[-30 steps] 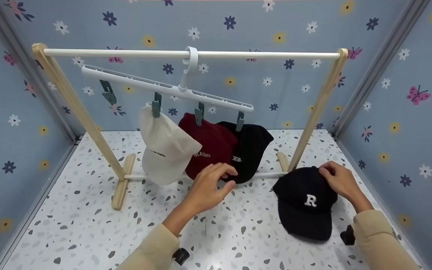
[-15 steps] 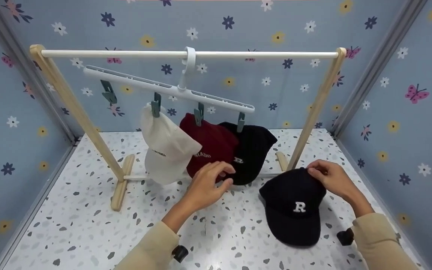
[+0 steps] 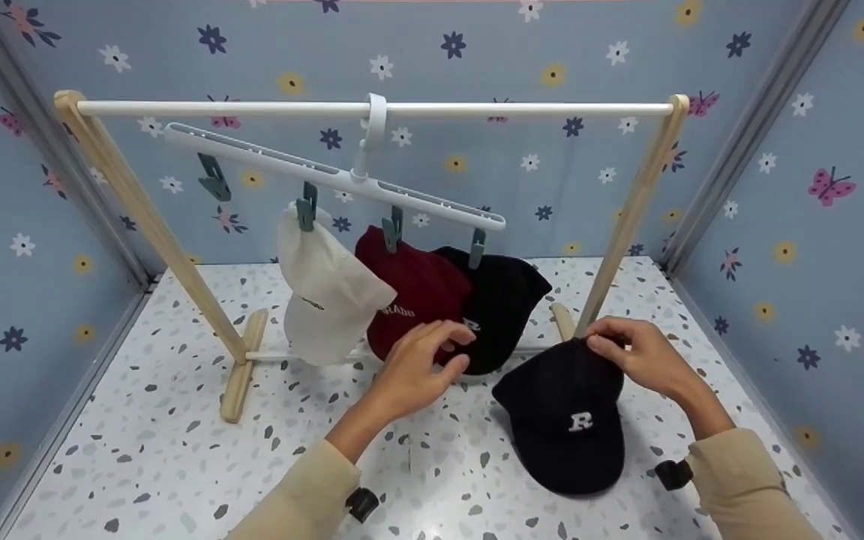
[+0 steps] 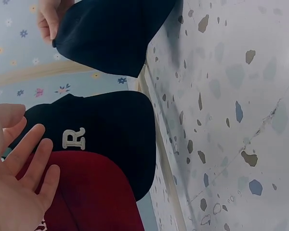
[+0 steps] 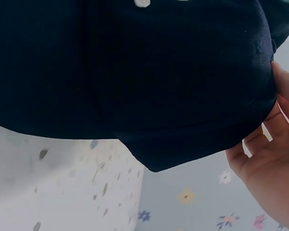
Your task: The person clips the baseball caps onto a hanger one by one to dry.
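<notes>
My right hand point(image 3: 640, 357) pinches the top of a black cap point(image 3: 568, 420) with a white R, its brim pointing down toward me. In the right wrist view this cap point(image 5: 183, 82) fills most of the picture, with the thumb and fingers at its edge. My left hand point(image 3: 421, 367) is in front of the hanging caps, fingers loosely bent, holding nothing. From clips on a tilted white hanger point(image 3: 342, 178) hang a white cap point(image 3: 331, 289), a maroon cap point(image 3: 409, 289) and another black cap point(image 3: 507, 300). The left wrist view shows the left palm point(image 4: 14, 192) beside the maroon cap.
The hanger hooks over the white rod point(image 3: 522, 109) of a wooden rack point(image 3: 177, 255). A grey-green clip point(image 3: 213, 180) at the hanger's left end holds nothing. Flowered panels point(image 3: 814, 225) enclose the speckled table point(image 3: 162, 465) at the back and sides.
My right hand has carried the black cap leftward, toward the hanging caps. The left hand stays nearly in place. The hanger has tilted slightly more, its right end lower.
</notes>
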`<state>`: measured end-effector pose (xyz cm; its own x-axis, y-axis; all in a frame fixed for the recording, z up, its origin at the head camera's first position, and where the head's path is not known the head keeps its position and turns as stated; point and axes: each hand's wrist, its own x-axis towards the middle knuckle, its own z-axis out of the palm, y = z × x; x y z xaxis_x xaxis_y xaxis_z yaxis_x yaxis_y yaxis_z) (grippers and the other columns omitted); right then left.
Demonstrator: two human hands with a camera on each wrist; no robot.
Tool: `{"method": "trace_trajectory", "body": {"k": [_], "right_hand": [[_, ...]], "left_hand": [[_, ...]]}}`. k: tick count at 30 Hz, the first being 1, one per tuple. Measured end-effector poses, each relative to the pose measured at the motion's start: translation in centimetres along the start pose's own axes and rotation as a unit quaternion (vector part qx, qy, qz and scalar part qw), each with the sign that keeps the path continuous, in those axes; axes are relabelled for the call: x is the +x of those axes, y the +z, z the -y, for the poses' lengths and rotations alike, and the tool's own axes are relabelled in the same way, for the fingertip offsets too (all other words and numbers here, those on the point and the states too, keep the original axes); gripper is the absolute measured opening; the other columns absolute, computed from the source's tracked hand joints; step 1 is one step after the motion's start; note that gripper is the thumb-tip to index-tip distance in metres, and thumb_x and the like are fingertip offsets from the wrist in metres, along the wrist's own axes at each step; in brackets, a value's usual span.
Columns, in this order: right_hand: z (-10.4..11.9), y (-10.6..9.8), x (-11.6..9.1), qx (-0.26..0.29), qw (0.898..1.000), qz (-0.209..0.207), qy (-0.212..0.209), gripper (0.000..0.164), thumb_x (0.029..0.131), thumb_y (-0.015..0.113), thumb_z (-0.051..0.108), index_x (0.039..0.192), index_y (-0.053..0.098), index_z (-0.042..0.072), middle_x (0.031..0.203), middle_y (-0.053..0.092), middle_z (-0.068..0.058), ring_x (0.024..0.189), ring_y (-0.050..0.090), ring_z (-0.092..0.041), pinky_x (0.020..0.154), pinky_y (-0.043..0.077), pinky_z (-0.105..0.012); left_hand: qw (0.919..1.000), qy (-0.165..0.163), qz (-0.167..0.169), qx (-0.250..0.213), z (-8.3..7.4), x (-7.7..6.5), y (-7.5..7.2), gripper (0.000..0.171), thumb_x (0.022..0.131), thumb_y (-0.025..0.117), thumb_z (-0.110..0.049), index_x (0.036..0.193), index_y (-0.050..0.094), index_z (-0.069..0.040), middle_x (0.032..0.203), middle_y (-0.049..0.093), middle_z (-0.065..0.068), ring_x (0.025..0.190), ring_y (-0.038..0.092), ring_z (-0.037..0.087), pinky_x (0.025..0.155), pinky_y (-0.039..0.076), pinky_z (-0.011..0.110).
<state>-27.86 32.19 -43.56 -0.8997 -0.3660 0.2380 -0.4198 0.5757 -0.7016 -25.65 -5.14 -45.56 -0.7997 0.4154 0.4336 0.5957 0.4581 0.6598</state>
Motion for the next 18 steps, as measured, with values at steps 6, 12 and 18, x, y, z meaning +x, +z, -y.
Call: {"method": "trace_trajectory", "body": {"k": [6,12,18], "right_hand": [[2.0,1.4,0.2,0.012,0.999,0.013,-0.034,0.012,0.106,0.067,0.015,0.109,0.079,0.015,0.103,0.076,0.002,0.087,0.065,-0.011,0.080,0.051,-0.026],[3.7,3.1,0.7,0.026,0.997,0.020,-0.068,0.011,0.105,0.068,0.013,0.109,0.078,0.016,0.104,0.075,0.002,0.088,0.065,-0.012,0.081,0.052,-0.026],[5.0,4.5,1.2,0.055,0.995,0.020,-0.075,0.010,0.105,0.069,0.013,0.109,0.078,0.014,0.102,0.074,0.000,0.087,0.064,-0.012,0.080,0.052,-0.025]], "left_hand": [[0.9996,-0.001,0.021,-0.020,-0.2,-0.1,0.1,0.029,0.104,0.071,-0.021,0.132,0.068,-0.016,0.129,0.070,-0.004,0.117,0.064,0.017,0.102,0.054,0.040],[0.9976,0.006,0.045,-0.052,-0.2,-0.1,0.0,0.026,0.105,0.070,-0.026,0.130,0.068,-0.019,0.129,0.070,-0.003,0.115,0.068,0.019,0.101,0.055,0.046],[0.9951,0.036,0.058,-0.071,-0.2,-0.1,0.0,0.027,0.106,0.069,-0.027,0.128,0.066,-0.013,0.127,0.071,-0.001,0.113,0.070,0.018,0.101,0.056,0.045]]}}
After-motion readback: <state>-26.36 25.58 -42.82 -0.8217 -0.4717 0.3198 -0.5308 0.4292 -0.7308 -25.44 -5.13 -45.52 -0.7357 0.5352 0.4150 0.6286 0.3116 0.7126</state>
